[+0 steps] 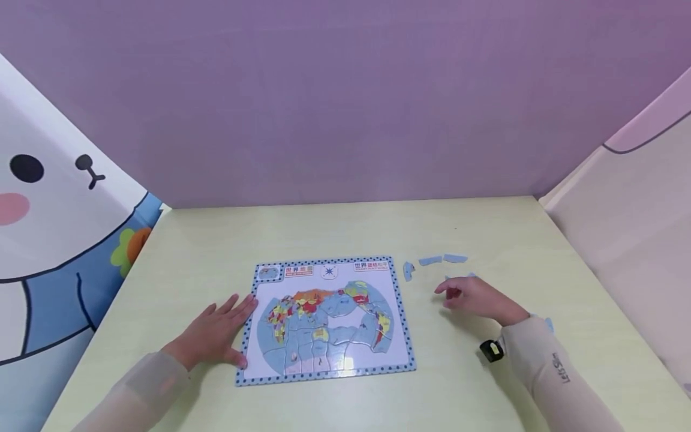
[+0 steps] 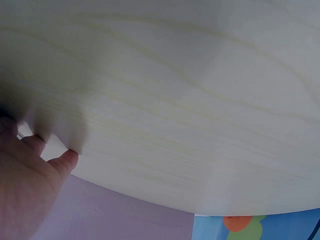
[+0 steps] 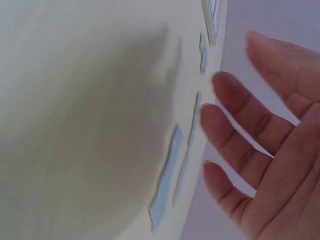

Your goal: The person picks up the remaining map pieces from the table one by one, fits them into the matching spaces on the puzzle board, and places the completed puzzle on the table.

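At the far left we see a cartoon panel point(image 1: 48, 210) with a flower point(image 1: 132, 246). Next comes the left hand point(image 1: 216, 333), palm down with its fingers spread apart, fingertips and thumb at the left border of the map puzzle point(image 1: 403, 318). The puzzle lies flat on the pale table point(image 1: 335, 414), and we find most of its map filled, with a white gap right of the middle. Just beyond its right border we see a small blue piece point(image 1: 408, 271), then two slim pieces point(image 1: 430, 261) end to end. Near these hovers the right hand point(image 1: 475, 298), its fingers loosely bent and apart; we make out another piece point(image 1: 472, 275) partly hidden behind it. Farther right we see a pale sleeve point(image 1: 540, 354), a black device point(image 1: 491, 350) at its cuff.
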Available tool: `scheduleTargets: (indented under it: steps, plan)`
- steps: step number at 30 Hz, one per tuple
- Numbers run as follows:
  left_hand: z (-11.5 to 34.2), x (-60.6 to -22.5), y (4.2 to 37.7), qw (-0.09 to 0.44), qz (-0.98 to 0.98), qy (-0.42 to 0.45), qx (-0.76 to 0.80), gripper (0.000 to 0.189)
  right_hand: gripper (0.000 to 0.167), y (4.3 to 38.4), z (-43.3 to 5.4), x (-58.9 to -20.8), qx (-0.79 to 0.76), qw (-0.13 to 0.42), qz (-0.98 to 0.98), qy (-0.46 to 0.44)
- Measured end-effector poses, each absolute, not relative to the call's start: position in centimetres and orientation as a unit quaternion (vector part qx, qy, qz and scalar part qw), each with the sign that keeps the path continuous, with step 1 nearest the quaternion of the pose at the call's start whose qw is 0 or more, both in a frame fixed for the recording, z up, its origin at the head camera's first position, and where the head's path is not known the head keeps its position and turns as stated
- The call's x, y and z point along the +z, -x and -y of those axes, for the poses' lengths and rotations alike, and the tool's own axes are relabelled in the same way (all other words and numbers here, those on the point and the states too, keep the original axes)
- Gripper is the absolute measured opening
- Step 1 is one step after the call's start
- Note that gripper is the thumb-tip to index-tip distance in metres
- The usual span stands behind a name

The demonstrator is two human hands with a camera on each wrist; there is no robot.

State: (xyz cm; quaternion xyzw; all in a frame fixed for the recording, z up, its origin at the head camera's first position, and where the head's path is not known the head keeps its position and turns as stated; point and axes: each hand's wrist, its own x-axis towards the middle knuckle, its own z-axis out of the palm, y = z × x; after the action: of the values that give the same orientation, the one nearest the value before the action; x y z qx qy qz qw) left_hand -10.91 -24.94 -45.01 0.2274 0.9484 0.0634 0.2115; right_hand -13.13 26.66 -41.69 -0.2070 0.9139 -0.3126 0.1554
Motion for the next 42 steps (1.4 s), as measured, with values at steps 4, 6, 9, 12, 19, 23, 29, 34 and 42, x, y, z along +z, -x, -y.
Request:
scheduleTargets:
  steps: [4, 6, 9, 12, 19, 23, 29, 34, 42]
  plan:
    - [25.0, -45.1, 10.9, 0.21, -0.949, -0.227, 0.06, 0.122, 0.027, 13.4, -27.2, -41.4, -0.28, 0.161, -0.927, 0.191]
    - [25.0, -45.0, 10.8, 0.211, -0.949, -0.227, 0.058, 0.121, 0.028, 13.5, -27.5, -41.4, -0.279, 0.161, -0.929, 0.182]
    - [25.0, -45.0, 10.7, 0.216, -0.948, -0.225, 0.058, 0.121, 0.028, 13.6, -28.1, -41.7, -0.276, 0.149, -0.933, 0.178]
    - [25.0, -44.9, 10.6, 0.22, -0.948, -0.222, 0.06, 0.121, 0.027, 13.8, -28.6, -42.0, -0.257, 0.121, -0.94, 0.188]
    - [25.1, -45.0, 10.7, 0.215, -0.949, -0.223, 0.057, 0.122, 0.027, 14.2, -29.7, -42.1, -0.202, 0.082, -0.956, 0.196]
    - [25.1, -44.9, 10.7, 0.211, -0.95, -0.224, 0.06, 0.122, 0.027, 14.4, -30.2, -42.0, -0.196, 0.074, -0.957, 0.2]
    - [25.1, -44.9, 10.9, 0.217, -0.949, -0.22, 0.064, 0.122, 0.029, 14.8, -31.1, -41.9, -0.221, 0.086, -0.956, 0.172]
    - [24.9, -45.0, 11.1, 0.212, -0.949, -0.224, 0.067, 0.121, 0.037, 15.5, -31.8, -41.7, -0.251, 0.13, -0.95, 0.132]
    - [24.8, -45.2, 11.2, 0.219, -0.949, -0.219, 0.065, 0.121, 0.049, 16.0, -32.5, -41.4, -0.253, 0.165, -0.945, 0.123]
